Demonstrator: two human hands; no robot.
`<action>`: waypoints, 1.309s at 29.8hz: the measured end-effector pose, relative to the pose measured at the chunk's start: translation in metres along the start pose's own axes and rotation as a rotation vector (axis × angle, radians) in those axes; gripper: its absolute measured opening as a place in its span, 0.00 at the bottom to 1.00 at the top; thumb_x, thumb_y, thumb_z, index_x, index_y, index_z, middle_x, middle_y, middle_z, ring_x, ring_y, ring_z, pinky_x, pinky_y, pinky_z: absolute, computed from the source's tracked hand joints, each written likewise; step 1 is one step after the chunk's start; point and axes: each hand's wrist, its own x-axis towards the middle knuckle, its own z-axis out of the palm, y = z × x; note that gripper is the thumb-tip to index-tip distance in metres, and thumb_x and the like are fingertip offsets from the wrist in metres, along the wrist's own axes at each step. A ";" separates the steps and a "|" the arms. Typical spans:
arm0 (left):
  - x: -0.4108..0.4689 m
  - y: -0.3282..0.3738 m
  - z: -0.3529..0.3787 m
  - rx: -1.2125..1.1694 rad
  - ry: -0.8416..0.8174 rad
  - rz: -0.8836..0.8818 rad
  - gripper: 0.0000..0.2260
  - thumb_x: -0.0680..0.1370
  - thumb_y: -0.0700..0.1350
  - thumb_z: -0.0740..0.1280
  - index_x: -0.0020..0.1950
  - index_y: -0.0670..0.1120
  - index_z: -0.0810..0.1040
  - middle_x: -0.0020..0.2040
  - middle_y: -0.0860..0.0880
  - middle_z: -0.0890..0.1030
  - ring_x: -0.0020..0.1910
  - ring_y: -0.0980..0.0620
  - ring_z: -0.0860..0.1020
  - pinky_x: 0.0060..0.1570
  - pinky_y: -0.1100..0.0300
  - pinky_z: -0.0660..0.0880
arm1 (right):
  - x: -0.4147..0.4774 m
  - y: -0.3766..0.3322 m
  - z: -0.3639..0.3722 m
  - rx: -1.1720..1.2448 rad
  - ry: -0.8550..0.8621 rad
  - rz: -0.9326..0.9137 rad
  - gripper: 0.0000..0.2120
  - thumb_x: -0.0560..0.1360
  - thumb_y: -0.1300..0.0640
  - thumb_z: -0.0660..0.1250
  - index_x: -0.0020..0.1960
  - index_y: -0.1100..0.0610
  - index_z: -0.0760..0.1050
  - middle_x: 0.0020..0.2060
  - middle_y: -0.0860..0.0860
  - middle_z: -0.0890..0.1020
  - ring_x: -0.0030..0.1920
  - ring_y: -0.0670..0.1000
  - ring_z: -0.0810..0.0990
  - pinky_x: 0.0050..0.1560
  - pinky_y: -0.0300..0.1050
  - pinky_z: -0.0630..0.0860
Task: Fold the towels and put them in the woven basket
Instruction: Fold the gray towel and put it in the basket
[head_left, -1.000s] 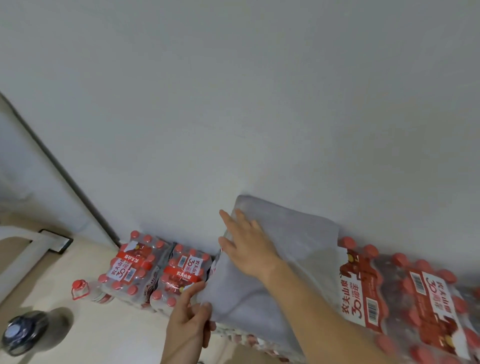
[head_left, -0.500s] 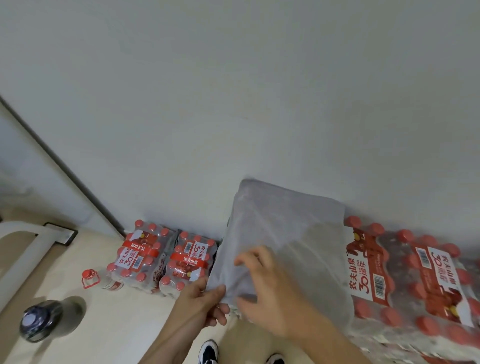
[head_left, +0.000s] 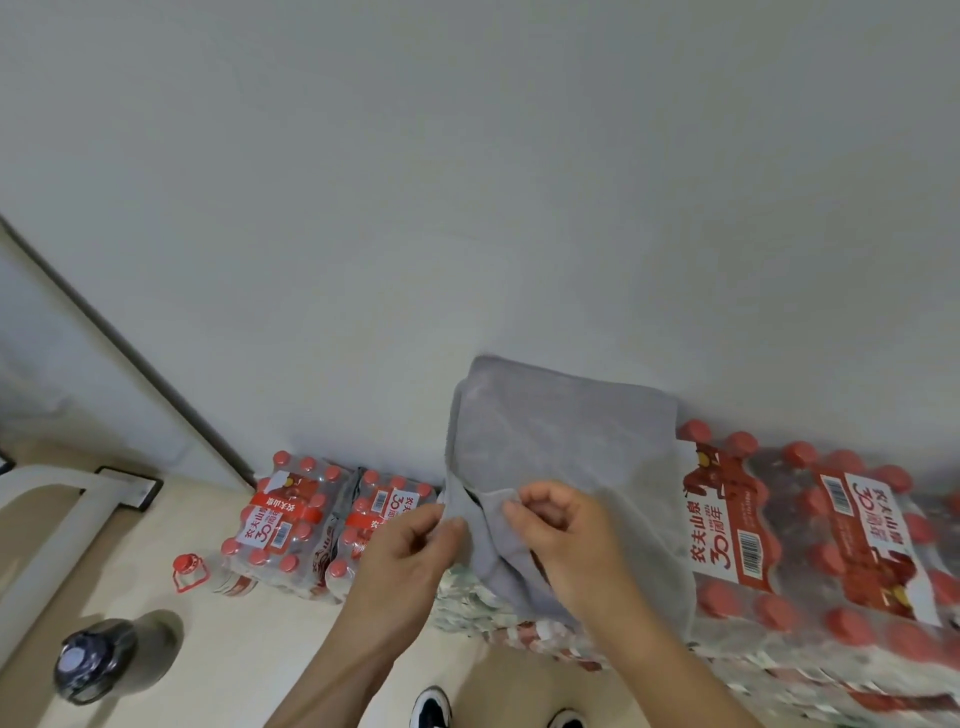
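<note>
On the pale floor at the far left stands a dark bottle with a grey cap, and beyond it a single clear bottle with a red cap lies just beside two shrink-wrapped packs of red-capped water bottles set against the white wall. Right of these rises a taller stack of the same packs, and the grey towel lies spread over the left part of its top, with its far edge touching the wall and its near edge hanging over the stack's front edge. The person's left hand is at the towel's near left corner, with thumb and curled fingers pinching the cloth at the stack's left front corner. Just to its right, the right hand sits over the towel's near edge, fingers curled in and pinching a raised fold of the cloth. The two hands are close together, with a narrow strip of towel between them. Most of the towel lies beyond the hands, towards the wall. Two shoe tips show on the floor at the bottom edge.
</note>
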 end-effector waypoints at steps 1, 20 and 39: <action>-0.001 0.004 0.003 -0.059 -0.006 0.003 0.10 0.79 0.45 0.65 0.44 0.39 0.80 0.35 0.45 0.81 0.35 0.49 0.77 0.38 0.62 0.72 | 0.001 0.000 -0.003 0.056 0.031 0.039 0.05 0.74 0.61 0.71 0.39 0.57 0.81 0.34 0.52 0.84 0.38 0.49 0.81 0.43 0.43 0.77; 0.011 0.051 0.039 0.148 0.011 0.321 0.07 0.72 0.38 0.73 0.43 0.51 0.84 0.37 0.51 0.83 0.34 0.59 0.78 0.35 0.69 0.73 | -0.021 -0.033 -0.036 -0.088 0.097 -0.306 0.08 0.74 0.59 0.71 0.47 0.47 0.83 0.42 0.42 0.85 0.45 0.43 0.83 0.45 0.35 0.78; 0.034 0.092 0.036 0.258 0.238 0.487 0.10 0.73 0.41 0.73 0.40 0.57 0.82 0.36 0.58 0.83 0.34 0.56 0.80 0.37 0.67 0.76 | -0.013 0.014 -0.102 -0.763 0.190 0.046 0.14 0.72 0.67 0.67 0.42 0.47 0.72 0.41 0.45 0.78 0.43 0.48 0.78 0.39 0.36 0.74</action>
